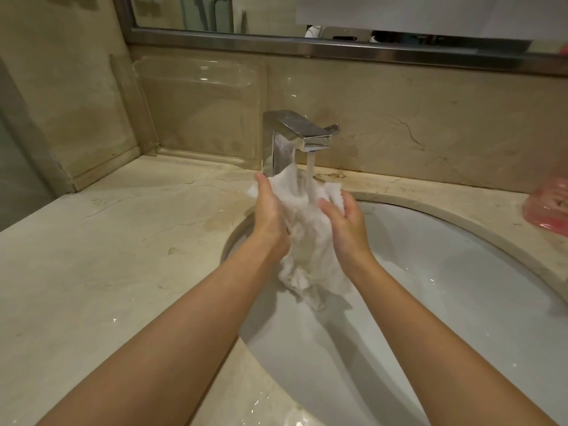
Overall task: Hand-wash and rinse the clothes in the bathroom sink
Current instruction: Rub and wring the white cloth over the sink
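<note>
A wet white cloth (307,241) hangs bunched between my two hands over the white sink basin (445,287). My left hand (270,216) presses its left side with fingers stretched upward. On the right side, my right hand (345,222) holds it, fingers slightly curved round the top fold. Water runs from the chrome tap (295,136) onto the top of the cloth. The cloth's lower end dangles above the basin floor.
A beige marble counter (107,256) surrounds the sink. A clear plastic tray (199,109) leans against the back wall left of the tap. Something pink in plastic (547,207) lies at the right edge. A mirror frame (307,47) runs above.
</note>
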The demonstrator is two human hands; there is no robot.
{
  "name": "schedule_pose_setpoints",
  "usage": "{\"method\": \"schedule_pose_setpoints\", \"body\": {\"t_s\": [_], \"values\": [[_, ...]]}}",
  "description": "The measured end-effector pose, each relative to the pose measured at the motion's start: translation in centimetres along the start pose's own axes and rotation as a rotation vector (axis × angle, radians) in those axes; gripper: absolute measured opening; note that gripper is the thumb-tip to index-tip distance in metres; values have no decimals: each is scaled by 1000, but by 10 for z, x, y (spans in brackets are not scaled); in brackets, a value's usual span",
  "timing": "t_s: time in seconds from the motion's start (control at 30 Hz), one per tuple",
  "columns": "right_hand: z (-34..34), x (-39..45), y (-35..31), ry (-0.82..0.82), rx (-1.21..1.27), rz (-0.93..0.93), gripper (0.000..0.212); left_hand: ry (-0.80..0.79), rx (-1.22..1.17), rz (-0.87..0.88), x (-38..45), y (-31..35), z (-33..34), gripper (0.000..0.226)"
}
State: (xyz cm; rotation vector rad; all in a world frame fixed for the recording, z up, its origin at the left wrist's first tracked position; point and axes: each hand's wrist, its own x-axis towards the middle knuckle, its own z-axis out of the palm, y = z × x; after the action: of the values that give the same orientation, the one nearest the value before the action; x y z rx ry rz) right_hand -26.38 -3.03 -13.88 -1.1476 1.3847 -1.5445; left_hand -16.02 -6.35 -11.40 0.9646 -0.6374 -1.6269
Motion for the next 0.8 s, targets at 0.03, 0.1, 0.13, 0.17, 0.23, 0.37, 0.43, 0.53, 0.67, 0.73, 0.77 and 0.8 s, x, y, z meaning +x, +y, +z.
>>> {"method": "schedule_pose_setpoints", "body": {"t_s": [0.03, 0.1, 0.13, 0.17, 0.23, 0.37, 0.43, 0.53, 0.67, 0.73, 0.77, 0.8], "values": [[-2, -2, 3, -90, -52, -33, 43, -51, -50, -1, -6, 2, 2, 88], [0, -5, 7, -238, -92, -81, 50, -139, -114, 5, -7, 3, 1, 92], [1, -5, 8, -261, -81, -89, 53, -169, -119, 3, -7, 4, 1, 92], [2, -5, 7, -244, -63, -93, 53, -185, -116, 7, -9, 5, 0, 90], [4, -1, 5, -135, -45, -109, 47, -199, -50, 56, -12, 5, 2, 81], [2, 2, 1, 44, 8, -49, 41, -258, 271, 124, -18, 0, 8, 47], [3, 2, -1, 105, 19, -54, 41, -259, 463, 78, -15, -6, 8, 36], [5, 0, -5, 126, 7, -85, 42, -228, 578, -89, -15, -11, 7, 49], [7, 0, -12, -35, 90, 0, 41, -231, 439, -31, -12, -9, 8, 66], [8, -1, -14, -114, 41, -9, 35, -202, 482, 0, -10, -9, 6, 79], [7, -1, -12, -122, 30, -13, 35, -187, 535, 10, -10, -10, 4, 81], [4, -1, -11, -119, 37, 1, 40, -183, 592, 23, -13, -11, 3, 78]]}}
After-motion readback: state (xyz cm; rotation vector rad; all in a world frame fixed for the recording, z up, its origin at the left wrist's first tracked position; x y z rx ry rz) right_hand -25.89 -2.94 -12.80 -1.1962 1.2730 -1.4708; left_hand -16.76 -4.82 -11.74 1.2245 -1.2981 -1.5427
